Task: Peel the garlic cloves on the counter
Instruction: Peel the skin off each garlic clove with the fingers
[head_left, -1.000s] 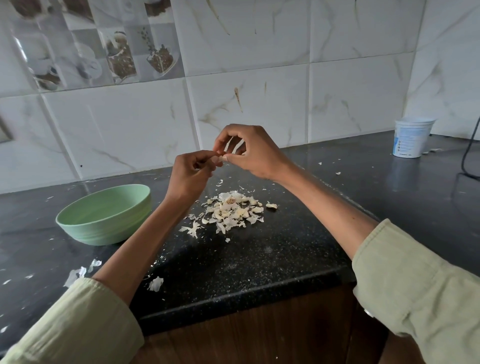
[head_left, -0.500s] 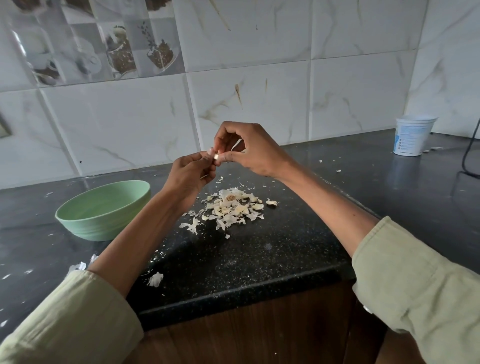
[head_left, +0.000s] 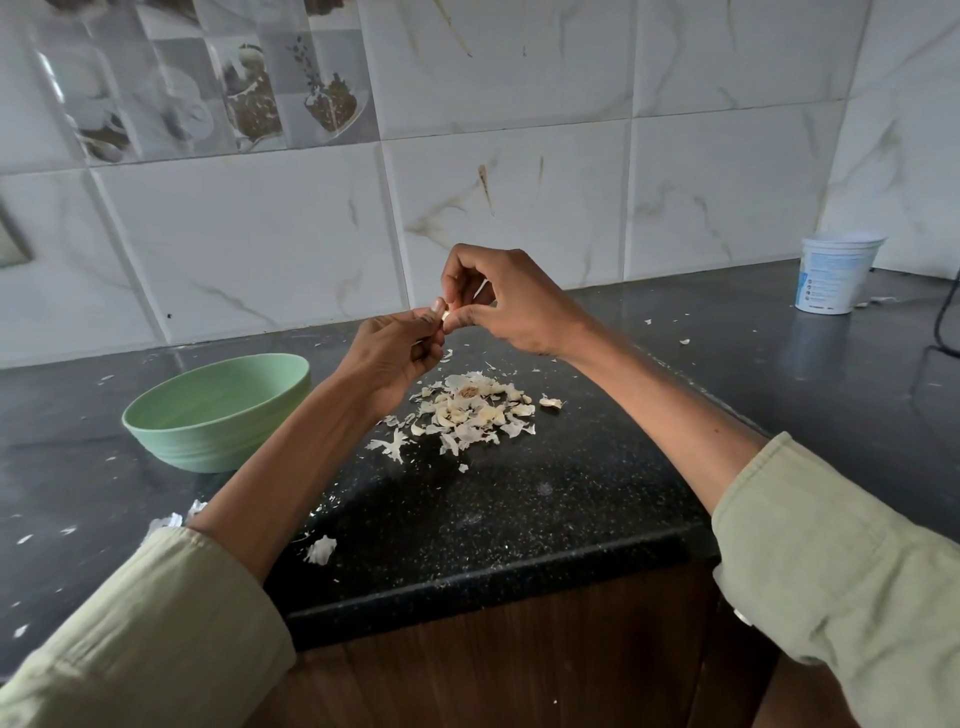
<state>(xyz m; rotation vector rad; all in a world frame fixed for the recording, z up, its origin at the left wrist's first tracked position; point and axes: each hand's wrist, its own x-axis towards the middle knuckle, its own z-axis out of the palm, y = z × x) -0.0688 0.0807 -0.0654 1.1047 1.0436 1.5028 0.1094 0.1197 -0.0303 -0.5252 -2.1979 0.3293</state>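
- A small garlic clove (head_left: 445, 315) was pinched between the fingertips of the left hand (head_left: 390, 356) and the right hand (head_left: 506, 301), held above the dark counter (head_left: 519, 509).
- Both hands were curled closely round the clove.
- A heap of cloves and papery skins (head_left: 475, 413) was seen on the counter below the hands.
- A green bowl (head_left: 218, 410) was set to the left, and a white tub (head_left: 836, 273) far right, near the wall.

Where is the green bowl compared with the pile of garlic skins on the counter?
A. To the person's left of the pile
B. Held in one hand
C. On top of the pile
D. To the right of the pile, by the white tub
A: the green bowl stands on the counter to the left of the pile of garlic skins, apart from it.
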